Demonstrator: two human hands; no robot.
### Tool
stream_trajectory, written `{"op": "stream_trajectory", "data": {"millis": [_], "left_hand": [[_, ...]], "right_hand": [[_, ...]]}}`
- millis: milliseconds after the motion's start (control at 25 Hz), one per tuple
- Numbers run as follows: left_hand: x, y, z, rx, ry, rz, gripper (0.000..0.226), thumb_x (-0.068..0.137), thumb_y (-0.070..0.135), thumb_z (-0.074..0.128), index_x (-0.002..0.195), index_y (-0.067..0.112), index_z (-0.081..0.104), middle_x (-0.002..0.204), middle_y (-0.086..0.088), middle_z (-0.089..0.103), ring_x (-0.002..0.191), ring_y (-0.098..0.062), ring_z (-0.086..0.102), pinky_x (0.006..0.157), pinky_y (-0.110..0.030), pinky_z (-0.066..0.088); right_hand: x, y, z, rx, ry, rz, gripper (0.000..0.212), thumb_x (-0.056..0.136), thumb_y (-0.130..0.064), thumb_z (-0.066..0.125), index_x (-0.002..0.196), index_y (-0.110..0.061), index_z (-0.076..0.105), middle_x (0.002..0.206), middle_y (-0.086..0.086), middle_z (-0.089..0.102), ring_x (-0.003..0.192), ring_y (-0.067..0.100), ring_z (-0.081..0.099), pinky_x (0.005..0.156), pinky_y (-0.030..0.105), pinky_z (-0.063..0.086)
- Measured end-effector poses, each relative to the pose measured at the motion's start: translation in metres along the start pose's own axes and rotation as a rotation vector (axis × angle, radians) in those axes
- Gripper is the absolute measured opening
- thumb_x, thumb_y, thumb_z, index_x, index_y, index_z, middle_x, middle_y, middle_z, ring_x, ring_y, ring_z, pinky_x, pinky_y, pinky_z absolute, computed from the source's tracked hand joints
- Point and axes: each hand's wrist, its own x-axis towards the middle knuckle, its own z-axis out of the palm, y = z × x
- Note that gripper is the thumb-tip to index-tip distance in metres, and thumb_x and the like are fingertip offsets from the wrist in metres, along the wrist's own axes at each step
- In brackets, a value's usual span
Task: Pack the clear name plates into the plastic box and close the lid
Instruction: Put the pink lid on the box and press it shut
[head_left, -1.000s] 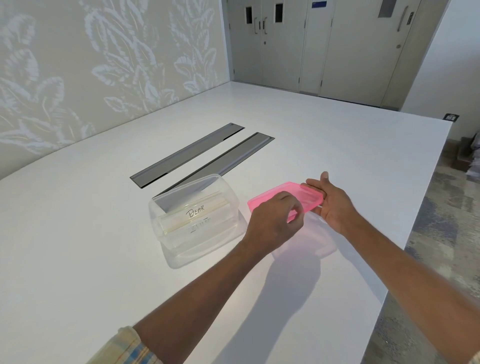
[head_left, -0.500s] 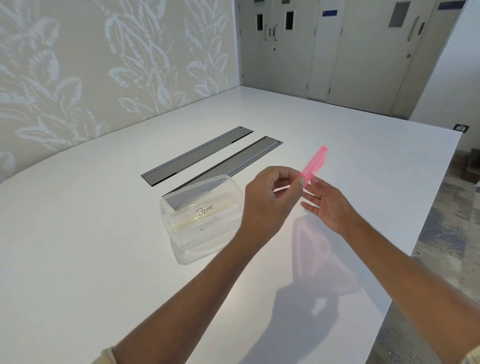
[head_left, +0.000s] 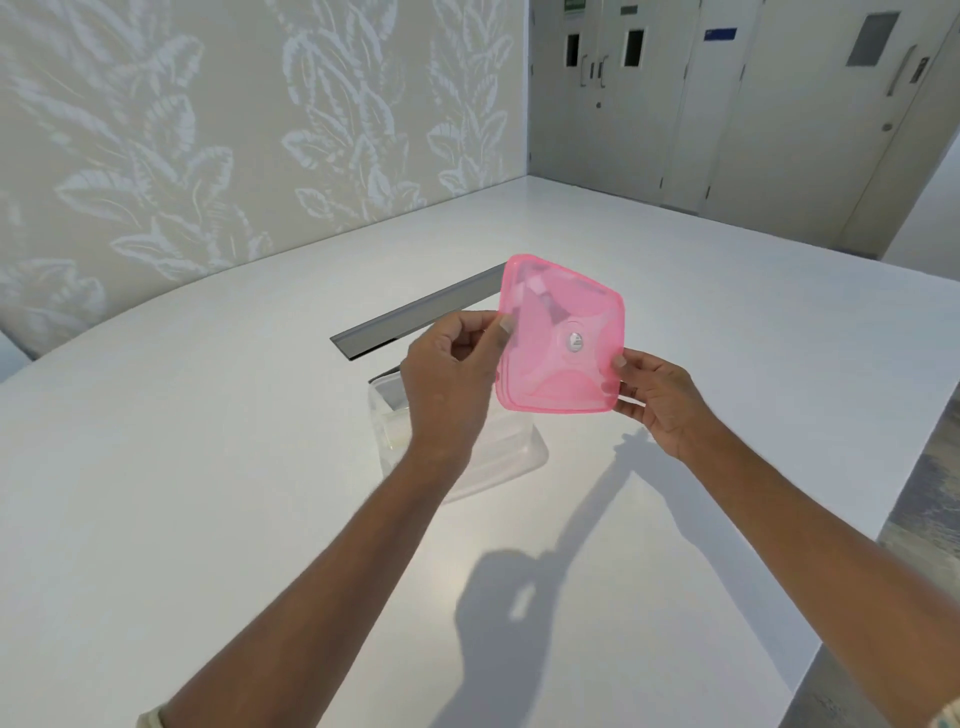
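- The left hand (head_left: 449, 382) pinches the left edge of the pink lid (head_left: 561, 335); the right hand (head_left: 657, 397) grips its right edge.
- The lid is held upright, off the worktop (head_left: 208, 467).
- The clear plastic box (head_left: 511, 457) sits below and behind the left hand, uncovered.

pink lid (head_left: 558, 338), white table (head_left: 208, 467), leaf-patterned wall (head_left: 208, 130)
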Motion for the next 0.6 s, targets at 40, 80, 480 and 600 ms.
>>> {"op": "stream_trajectory", "data": {"millis": [40, 80, 480, 600], "left_hand": [[0.006, -0.001, -0.01, 0.006, 0.025, -0.024, 0.01, 0.089, 0.031, 0.081, 0.093, 0.023, 0.083, 0.085, 0.003, 0.081, 0.07, -0.012, 0.069, 0.074, -0.039, 0.066], [0.011, -0.003, -0.019, 0.017, 0.047, -0.041, 0.01, 0.089, 0.03, 0.081, 0.093, 0.022, 0.083, 0.084, 0.002, 0.081, 0.069, -0.013, 0.07, 0.074, -0.036, 0.066], [0.043, -0.042, -0.087, 0.083, 0.25, -0.219, 0.009, 0.089, 0.022, 0.081, 0.083, 0.015, 0.084, 0.067, 0.003, 0.078, 0.055, -0.009, 0.07, 0.061, -0.023, 0.063], [0.05, -0.058, -0.1, 0.132, 0.29, -0.275, 0.017, 0.088, 0.021, 0.082, 0.072, 0.016, 0.081, 0.056, 0.008, 0.071, 0.047, -0.006, 0.064, 0.059, -0.021, 0.062]], "right_hand": [[0.002, 0.0, 0.007, -0.016, -0.003, 0.001, 0.031, 0.095, -0.023, 0.075, 0.125, -0.016, 0.076, 0.103, 0.002, 0.078, 0.085, 0.018, 0.071, 0.078, 0.035, 0.062], [0.004, 0.0, 0.013, -0.029, -0.001, 0.001, 0.028, 0.096, -0.022, 0.075, 0.123, -0.017, 0.077, 0.102, 0.001, 0.078, 0.083, 0.017, 0.071, 0.076, 0.033, 0.062], [0.034, 0.003, 0.076, -0.17, 0.061, -0.006, 0.011, 0.091, -0.015, 0.08, 0.102, -0.017, 0.081, 0.091, 0.005, 0.081, 0.074, 0.019, 0.073, 0.068, 0.033, 0.06], [0.042, 0.005, 0.092, -0.212, 0.104, -0.022, 0.007, 0.087, -0.011, 0.083, 0.091, -0.015, 0.08, 0.085, 0.007, 0.079, 0.07, 0.02, 0.071, 0.068, 0.032, 0.061]]}}
